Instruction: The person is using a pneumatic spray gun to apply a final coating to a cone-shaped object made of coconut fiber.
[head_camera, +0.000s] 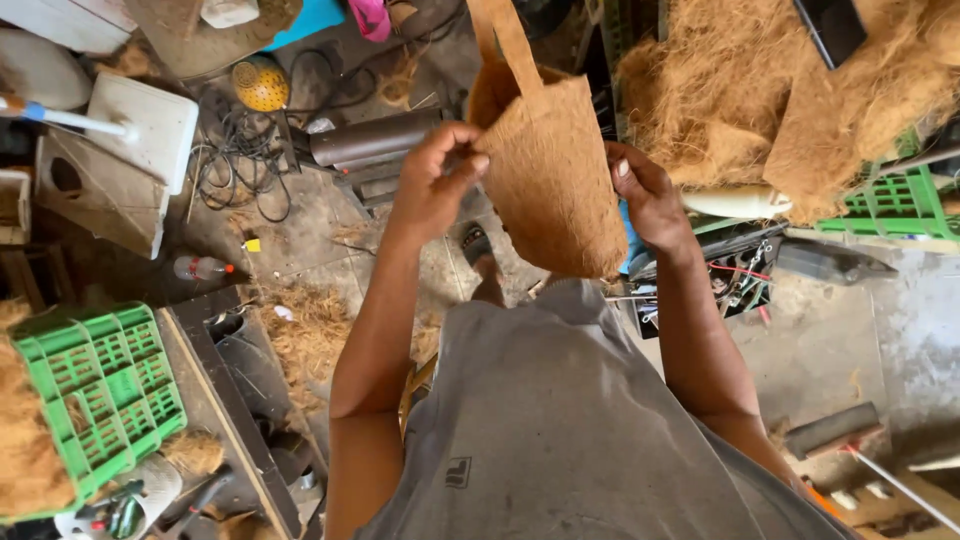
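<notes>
Coir pot (555, 185) held by left hand (437, 185); right hand (648, 200).

Fibre pot (555, 180) at upper centre between our left hand (435, 180) and right hand (650, 200), fibre heap (760, 90) upper right, plastic crate (100, 385) lower left, cables (240, 160) on floor upper left, bottle (200, 267) below them.

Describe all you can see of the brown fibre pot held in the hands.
The pot is a brown, cone-like shell of matted, coarse fibre, rough and hairy. A flat strap of the same fibre rises from its rim, out of frame. It hangs upright, narrowing downward. The left hand pinches its rim; the right hand presses its other side.
</notes>
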